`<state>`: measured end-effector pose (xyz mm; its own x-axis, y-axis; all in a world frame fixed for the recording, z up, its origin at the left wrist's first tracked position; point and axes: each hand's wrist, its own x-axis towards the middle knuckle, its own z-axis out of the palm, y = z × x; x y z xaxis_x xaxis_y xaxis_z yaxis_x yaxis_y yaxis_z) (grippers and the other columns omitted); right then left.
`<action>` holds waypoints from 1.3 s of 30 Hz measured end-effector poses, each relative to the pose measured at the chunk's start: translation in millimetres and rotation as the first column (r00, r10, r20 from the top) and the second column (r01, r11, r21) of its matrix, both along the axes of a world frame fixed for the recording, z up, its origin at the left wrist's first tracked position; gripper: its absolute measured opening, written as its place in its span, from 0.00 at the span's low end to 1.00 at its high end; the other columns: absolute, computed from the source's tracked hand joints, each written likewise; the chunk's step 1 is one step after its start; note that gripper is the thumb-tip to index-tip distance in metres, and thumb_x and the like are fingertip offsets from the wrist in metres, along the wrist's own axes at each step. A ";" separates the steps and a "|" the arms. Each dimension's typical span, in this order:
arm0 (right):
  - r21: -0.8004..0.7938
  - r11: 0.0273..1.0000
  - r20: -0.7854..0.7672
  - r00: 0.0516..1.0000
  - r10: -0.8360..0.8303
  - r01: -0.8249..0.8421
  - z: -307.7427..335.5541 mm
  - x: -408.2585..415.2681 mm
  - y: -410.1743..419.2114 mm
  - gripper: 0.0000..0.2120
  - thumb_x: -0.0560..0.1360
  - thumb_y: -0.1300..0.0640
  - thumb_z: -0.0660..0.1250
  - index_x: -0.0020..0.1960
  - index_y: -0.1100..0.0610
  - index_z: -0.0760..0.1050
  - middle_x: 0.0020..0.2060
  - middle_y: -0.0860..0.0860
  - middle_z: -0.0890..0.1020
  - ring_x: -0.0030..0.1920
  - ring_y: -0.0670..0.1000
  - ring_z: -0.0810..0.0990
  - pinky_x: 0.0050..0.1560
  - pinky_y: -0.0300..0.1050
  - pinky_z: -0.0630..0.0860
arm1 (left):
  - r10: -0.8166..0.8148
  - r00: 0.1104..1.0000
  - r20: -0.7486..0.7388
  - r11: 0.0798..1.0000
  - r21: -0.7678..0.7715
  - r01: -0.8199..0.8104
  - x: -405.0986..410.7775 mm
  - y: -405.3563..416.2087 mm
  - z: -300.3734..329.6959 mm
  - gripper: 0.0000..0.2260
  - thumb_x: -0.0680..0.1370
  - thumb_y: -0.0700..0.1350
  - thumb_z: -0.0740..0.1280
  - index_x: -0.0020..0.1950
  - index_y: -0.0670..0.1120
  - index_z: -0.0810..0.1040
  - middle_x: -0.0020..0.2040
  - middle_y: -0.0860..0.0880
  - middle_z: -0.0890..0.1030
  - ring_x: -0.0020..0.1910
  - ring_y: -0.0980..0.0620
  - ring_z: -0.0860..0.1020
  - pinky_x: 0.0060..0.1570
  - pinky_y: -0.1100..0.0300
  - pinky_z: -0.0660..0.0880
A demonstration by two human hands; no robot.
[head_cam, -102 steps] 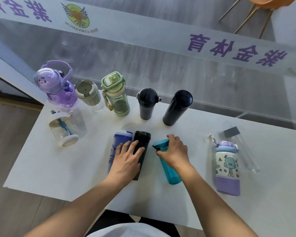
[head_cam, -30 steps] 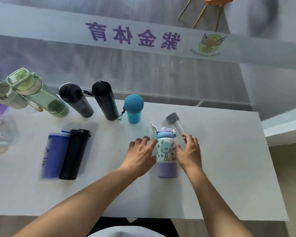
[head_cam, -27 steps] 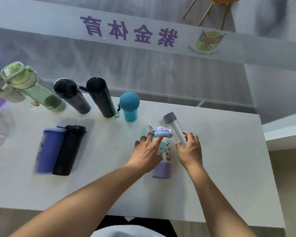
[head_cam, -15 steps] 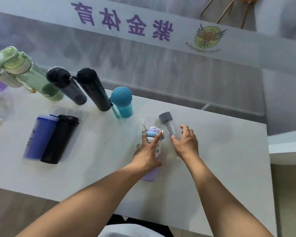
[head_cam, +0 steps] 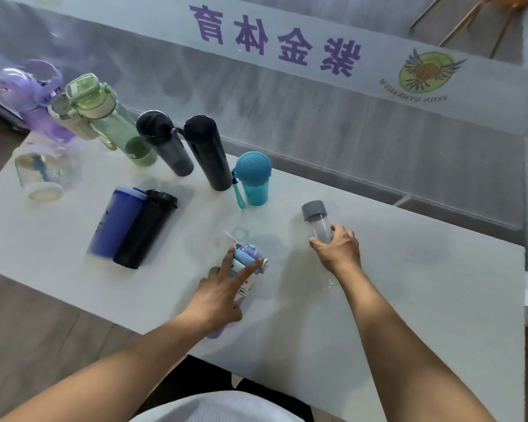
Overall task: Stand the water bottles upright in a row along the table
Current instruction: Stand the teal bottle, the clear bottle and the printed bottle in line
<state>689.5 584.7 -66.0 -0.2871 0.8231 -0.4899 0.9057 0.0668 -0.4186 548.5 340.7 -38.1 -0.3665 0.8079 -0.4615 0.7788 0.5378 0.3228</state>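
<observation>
My left hand (head_cam: 221,295) grips the cartoon-printed bottle with a purple base and blue lid (head_cam: 248,259), lying near the table's front. My right hand (head_cam: 337,249) holds the clear bottle with a grey cap (head_cam: 315,215), tilted, its lower part hidden by my fingers. Standing in a row along the far edge are a purple bottle (head_cam: 31,95), a beige one (head_cam: 66,117), a green one (head_cam: 104,117), two black ones (head_cam: 163,141) (head_cam: 206,150) and a teal one (head_cam: 253,178). A blue bottle (head_cam: 116,225) and a black bottle (head_cam: 145,228) lie side by side.
A clear jar-like bottle (head_cam: 40,173) lies on its side at the left end of the white table (head_cam: 409,284). A glass wall with purple lettering runs right behind the far edge. The table's right edge drops off beside my right arm.
My left hand has closed around the cartoon bottle and my right hand has gripped the clear grey-capped bottle, drawing it apart to the right. The teal bottle has stayed in the row.
</observation>
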 end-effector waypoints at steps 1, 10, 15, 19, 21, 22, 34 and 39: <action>-0.007 1.000 -0.048 0.999 -0.018 0.017 2.2 -4.5 -0.5 0.33 0.71 0.42 0.71 0.70 0.57 0.70 0.61 0.59 0.74 0.63 0.61 0.74 0.65 0.51 0.71 | -0.001 1.000 0.001 1.000 -0.003 0.001 -4.7 -4.3 0.2 0.47 0.66 0.48 0.69 0.73 0.75 0.43 0.79 0.47 0.43 0.57 0.41 0.72 0.51 0.49 0.76; 0.007 0.985 -0.549 0.824 -0.139 0.170 38.3 -53.6 -6.1 0.29 0.69 0.53 0.78 0.66 0.52 0.69 0.59 0.48 0.78 0.58 0.49 0.77 0.61 0.46 0.74 | 0.029 0.999 0.027 0.999 -0.020 -0.028 -24.9 -17.5 1.3 0.46 0.67 0.50 0.69 0.72 0.75 0.42 0.78 0.45 0.46 0.56 0.41 0.72 0.53 0.48 0.76; 0.035 0.982 -0.569 0.811 -0.134 0.186 34.5 -64.6 -11.9 0.35 0.71 0.52 0.77 0.72 0.52 0.65 0.58 0.44 0.77 0.58 0.48 0.77 0.59 0.42 0.72 | 0.017 1.000 0.007 1.000 -0.023 -0.017 -23.8 -18.3 -2.5 0.46 0.68 0.50 0.68 0.73 0.74 0.42 0.78 0.45 0.46 0.57 0.41 0.70 0.50 0.48 0.76; 0.076 0.981 -0.556 0.824 -0.108 0.179 27.9 -66.7 -12.8 0.33 0.71 0.52 0.77 0.71 0.51 0.65 0.60 0.45 0.77 0.57 0.48 0.76 0.59 0.45 0.74 | 0.010 1.000 0.023 1.000 -0.009 -0.010 -24.8 -19.1 -2.3 0.47 0.67 0.48 0.68 0.72 0.75 0.42 0.78 0.46 0.46 0.55 0.41 0.70 0.49 0.48 0.75; 0.101 0.979 -0.540 0.836 -0.096 0.178 25.8 -68.1 -11.4 0.33 0.71 0.52 0.77 0.71 0.52 0.65 0.60 0.47 0.77 0.58 0.50 0.76 0.61 0.50 0.75 | 0.004 1.000 0.017 1.000 -0.003 -0.004 -25.2 -19.5 -3.0 0.47 0.67 0.48 0.68 0.72 0.75 0.42 0.78 0.45 0.47 0.55 0.42 0.70 0.49 0.49 0.75; 0.111 0.978 -0.533 0.841 -0.092 0.178 25.5 -68.3 -10.9 0.33 0.71 0.52 0.77 0.70 0.52 0.65 0.60 0.48 0.77 0.58 0.50 0.76 0.61 0.51 0.75 | 0.002 1.000 0.012 1.000 -0.002 -0.002 -25.2 -19.6 -3.7 0.47 0.67 0.48 0.68 0.72 0.75 0.42 0.78 0.45 0.47 0.55 0.42 0.70 0.48 0.49 0.75; 0.200 0.967 -0.493 0.869 -0.040 0.158 27.2 -71.3 -8.5 0.33 0.70 0.51 0.77 0.69 0.54 0.65 0.61 0.49 0.78 0.56 0.51 0.78 0.54 0.42 0.72 | -0.045 0.998 -0.050 0.999 -0.010 0.045 -21.3 -18.5 -3.7 0.46 0.69 0.47 0.68 0.72 0.74 0.41 0.79 0.44 0.45 0.59 0.41 0.69 0.50 0.50 0.72; 0.200 0.967 -0.483 0.875 -0.041 0.155 24.5 -68.1 -12.9 0.35 0.69 0.49 0.78 0.69 0.53 0.64 0.61 0.50 0.75 0.55 0.51 0.77 0.52 0.42 0.72 | -0.027 0.999 -0.030 1.000 -0.009 0.027 -22.4 -22.1 -8.1 0.47 0.70 0.48 0.68 0.73 0.71 0.38 0.79 0.44 0.43 0.61 0.40 0.68 0.53 0.49 0.73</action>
<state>621.4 571.8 -41.4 -0.3480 0.9305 -0.1146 0.6107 0.1323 -0.7808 526.1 318.6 -46.2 -0.3586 0.8137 -0.4575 0.8024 0.5191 0.2945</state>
